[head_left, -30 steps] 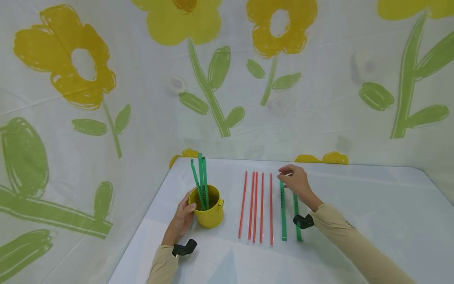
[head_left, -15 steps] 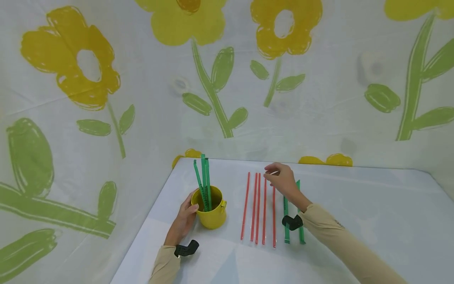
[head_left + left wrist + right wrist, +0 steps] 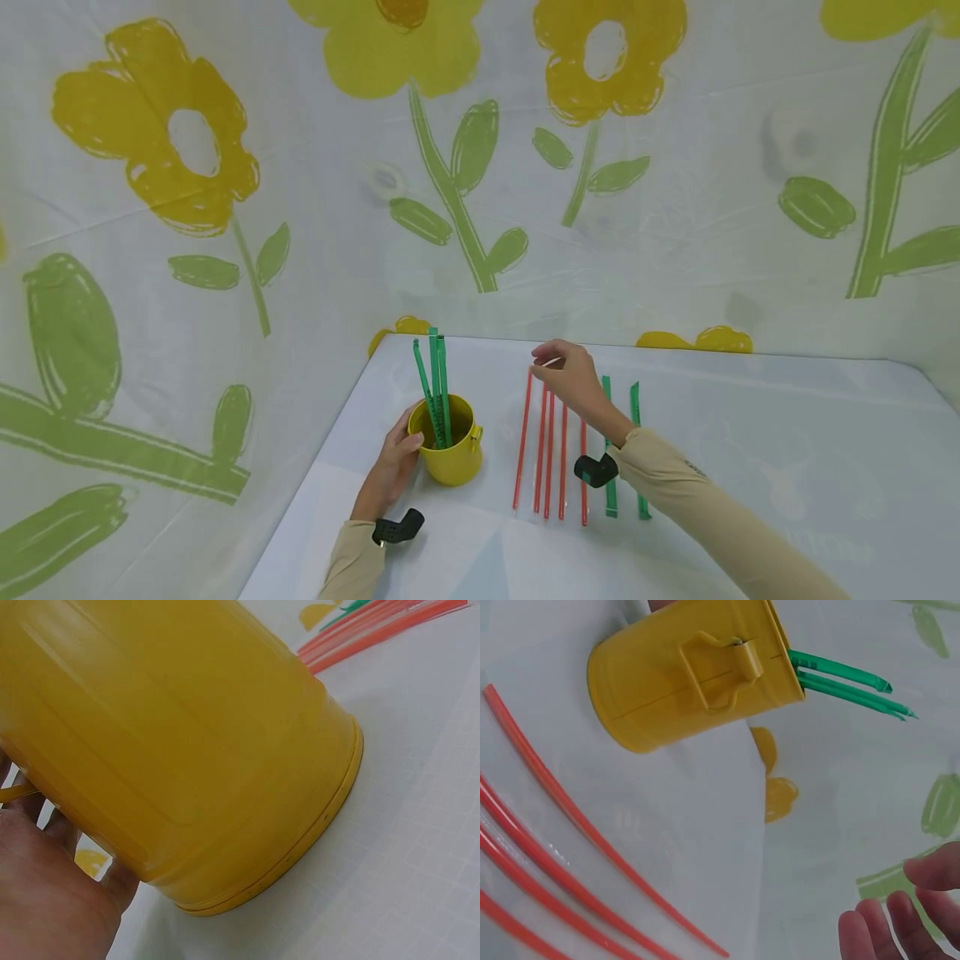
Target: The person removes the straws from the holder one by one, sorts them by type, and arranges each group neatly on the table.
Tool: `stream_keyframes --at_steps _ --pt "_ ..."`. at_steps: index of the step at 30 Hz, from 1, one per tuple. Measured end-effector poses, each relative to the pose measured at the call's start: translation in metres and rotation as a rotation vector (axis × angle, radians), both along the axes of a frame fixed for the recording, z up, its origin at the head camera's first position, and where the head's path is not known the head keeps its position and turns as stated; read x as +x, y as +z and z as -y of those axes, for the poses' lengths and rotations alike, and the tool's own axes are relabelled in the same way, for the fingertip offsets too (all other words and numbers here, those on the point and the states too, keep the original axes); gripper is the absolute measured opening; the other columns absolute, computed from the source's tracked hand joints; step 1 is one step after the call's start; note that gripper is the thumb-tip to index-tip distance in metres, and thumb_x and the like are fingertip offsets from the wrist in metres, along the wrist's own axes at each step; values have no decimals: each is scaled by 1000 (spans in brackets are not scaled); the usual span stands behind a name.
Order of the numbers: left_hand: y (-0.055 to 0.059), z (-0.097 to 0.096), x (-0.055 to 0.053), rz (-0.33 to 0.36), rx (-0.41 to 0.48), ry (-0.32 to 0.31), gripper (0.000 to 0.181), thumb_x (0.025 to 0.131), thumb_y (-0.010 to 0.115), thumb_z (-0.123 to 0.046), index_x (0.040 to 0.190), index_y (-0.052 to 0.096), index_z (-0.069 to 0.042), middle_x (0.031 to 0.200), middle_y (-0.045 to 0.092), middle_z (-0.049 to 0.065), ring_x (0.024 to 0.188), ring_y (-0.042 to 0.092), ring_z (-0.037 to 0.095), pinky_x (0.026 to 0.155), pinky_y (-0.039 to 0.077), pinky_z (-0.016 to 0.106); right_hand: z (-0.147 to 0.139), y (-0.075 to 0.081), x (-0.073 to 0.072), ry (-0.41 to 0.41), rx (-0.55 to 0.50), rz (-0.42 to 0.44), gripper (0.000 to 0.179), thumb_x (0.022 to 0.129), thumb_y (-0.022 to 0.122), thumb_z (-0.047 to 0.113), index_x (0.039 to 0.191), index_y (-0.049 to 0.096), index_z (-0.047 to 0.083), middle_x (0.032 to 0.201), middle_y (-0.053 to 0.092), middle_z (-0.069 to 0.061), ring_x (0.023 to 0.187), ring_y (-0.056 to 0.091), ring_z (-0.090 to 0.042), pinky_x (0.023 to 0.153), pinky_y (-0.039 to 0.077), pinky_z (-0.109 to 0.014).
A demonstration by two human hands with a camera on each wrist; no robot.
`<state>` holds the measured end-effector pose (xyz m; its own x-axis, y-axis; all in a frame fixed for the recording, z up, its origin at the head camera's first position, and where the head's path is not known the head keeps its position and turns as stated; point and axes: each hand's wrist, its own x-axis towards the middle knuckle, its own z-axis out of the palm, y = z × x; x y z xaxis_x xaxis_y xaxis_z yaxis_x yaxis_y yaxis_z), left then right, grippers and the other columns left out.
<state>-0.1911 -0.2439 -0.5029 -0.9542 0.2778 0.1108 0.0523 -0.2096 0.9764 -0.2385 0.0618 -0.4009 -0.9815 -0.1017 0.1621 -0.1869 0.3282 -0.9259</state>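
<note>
A small yellow metal bucket (image 3: 456, 467) stands on the table at the left, with three green-wrapped straws (image 3: 442, 383) upright in it. My left hand (image 3: 396, 458) grips the bucket's left side, thumb over the rim; in the left wrist view the bucket wall (image 3: 187, 750) hides part of its fingers. Several thin red straws (image 3: 522, 442) lie side by side to the right of the bucket. Above their far ends is my right hand (image 3: 573, 379), fingers bent. In the right wrist view its thumb and fingers (image 3: 907, 922) are apart with nothing between them.
Two green-wrapped straws (image 3: 640, 450) lie on the white table (image 3: 780, 467) right of the red ones, partly behind the right forearm. A flower-printed cloth (image 3: 337, 208) hangs behind and to the left. Each wrist wears a black camera (image 3: 399, 527).
My right hand has moved left from the green straws, across the far ends of the red ones, to near the leftmost. The left hand keeps its hold on the bucket.
</note>
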Motion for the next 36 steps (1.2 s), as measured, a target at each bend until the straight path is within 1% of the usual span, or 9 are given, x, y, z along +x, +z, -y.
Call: stream_keyframes --at_steps 3,8,17,24,28,33,36 --pt "-1 0 0 -13 14 1 58 89 42 -12 146 29 -5 142 36 8 129 36 17 107 29 23 6 2 1 14 -17 3 20 85 66 9 104 65 4 95 63 -9 82 62 -25 67 54 -31" --pt "-1 -2 0 -29 6 8 56 90 40 -11 145 31 -5 140 38 9 128 36 19 107 30 24 18 6 3 14 -2 -14 19 84 67 10 102 65 5 95 63 -7 81 62 -20 66 54 -31" --pt "-1 -1 1 -2 -5 17 56 90 41 -12 145 31 -7 141 37 9 129 35 19 107 29 24 39 11 4 51 -19 -26 16 84 67 9 101 65 7 94 63 -5 82 62 -20 66 54 -31" --pt "-2 -2 1 -17 -5 15 57 91 43 -14 146 29 -6 141 38 7 127 36 18 106 30 22 53 13 6 64 3 -55 15 83 69 10 97 66 8 93 64 -3 84 61 -19 68 54 -31" --pt "-2 -2 1 -20 -6 20 58 90 43 -14 146 29 -5 140 37 7 127 36 17 105 31 22 60 13 8 79 0 -58 15 83 69 9 98 66 8 94 64 -5 85 61 -20 68 54 -31" --pt "-1 -2 1 -11 -6 25 57 89 43 -13 145 31 -7 141 37 9 127 36 20 105 31 23 69 11 9 103 -22 -67 17 82 69 7 99 65 6 96 64 -9 86 62 -21 68 54 -30" --pt "0 -2 2 -8 -6 23 57 89 44 -14 145 32 -7 141 37 10 127 36 21 105 32 23 75 11 9 116 -38 -56 19 82 69 7 100 65 5 97 64 -10 85 62 -21 68 55 -30"
